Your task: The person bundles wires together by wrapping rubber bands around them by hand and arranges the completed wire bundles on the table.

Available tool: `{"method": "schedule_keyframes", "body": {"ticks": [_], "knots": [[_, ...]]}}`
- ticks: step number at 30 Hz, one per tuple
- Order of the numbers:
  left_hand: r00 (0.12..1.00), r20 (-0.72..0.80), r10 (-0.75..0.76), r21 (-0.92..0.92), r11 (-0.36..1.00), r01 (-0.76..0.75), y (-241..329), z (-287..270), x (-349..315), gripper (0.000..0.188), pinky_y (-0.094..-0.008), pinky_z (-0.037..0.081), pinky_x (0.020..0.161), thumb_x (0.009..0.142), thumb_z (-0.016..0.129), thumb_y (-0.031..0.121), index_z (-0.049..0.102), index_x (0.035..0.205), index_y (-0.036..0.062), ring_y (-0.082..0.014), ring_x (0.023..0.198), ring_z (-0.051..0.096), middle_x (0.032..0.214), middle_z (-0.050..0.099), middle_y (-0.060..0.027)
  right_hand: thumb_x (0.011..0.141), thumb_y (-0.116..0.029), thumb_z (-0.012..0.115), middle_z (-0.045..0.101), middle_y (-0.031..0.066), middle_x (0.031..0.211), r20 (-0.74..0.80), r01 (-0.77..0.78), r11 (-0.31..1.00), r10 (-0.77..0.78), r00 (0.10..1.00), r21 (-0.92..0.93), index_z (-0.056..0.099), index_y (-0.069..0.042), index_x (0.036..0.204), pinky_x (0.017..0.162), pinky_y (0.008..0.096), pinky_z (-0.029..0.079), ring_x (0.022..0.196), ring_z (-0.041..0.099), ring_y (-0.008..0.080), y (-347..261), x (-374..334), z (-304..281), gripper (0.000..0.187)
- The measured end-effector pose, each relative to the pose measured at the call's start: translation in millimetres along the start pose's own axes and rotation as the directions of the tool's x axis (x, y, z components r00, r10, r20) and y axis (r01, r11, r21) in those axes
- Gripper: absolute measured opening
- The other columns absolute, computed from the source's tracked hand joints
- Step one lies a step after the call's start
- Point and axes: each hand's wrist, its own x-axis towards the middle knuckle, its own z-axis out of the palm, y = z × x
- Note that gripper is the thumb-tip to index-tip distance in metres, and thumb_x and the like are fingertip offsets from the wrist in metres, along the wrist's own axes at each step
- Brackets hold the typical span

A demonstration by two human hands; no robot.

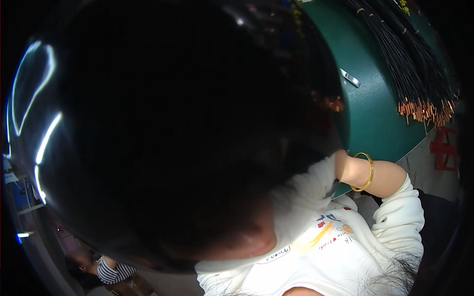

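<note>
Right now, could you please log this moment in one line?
hands: out of sight | view: mostly blocked, dark shape | right forearm: gold bangle | green table: black cables, copper-coloured ends

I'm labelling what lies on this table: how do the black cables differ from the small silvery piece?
The black cables are many and banded together; the silvery piece is single. The cables are long and thin, while the piece looks short and flat. The cables are dark with copper-coloured ends; the piece is pale and shiny. Both lie on the green table.
</note>
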Motion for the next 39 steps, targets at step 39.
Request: {"method": "schedule_keyframes", "body": {"ticks": [39], "knots": [[0.992,0.027,0.125,0.311,0.942,-0.128,2.0,-5.4,3.0,0.033,-0.0227,0.041,0.055,0.062,0.065,0.005,0.051,0.091,-0.0028,-0.0126,0.062,0.052,0.077,0.055,-0.0071,0.079,-0.015,0.060,0.061,0.0082,0.082,0.088,-0.127,0.939,0.163,0.983,-0.321,0.058,0.002,0.089,0.070,0.0243,0.043,0.076,0.055,0.0116,-29.9,1.3,0.9,0.020]]}}
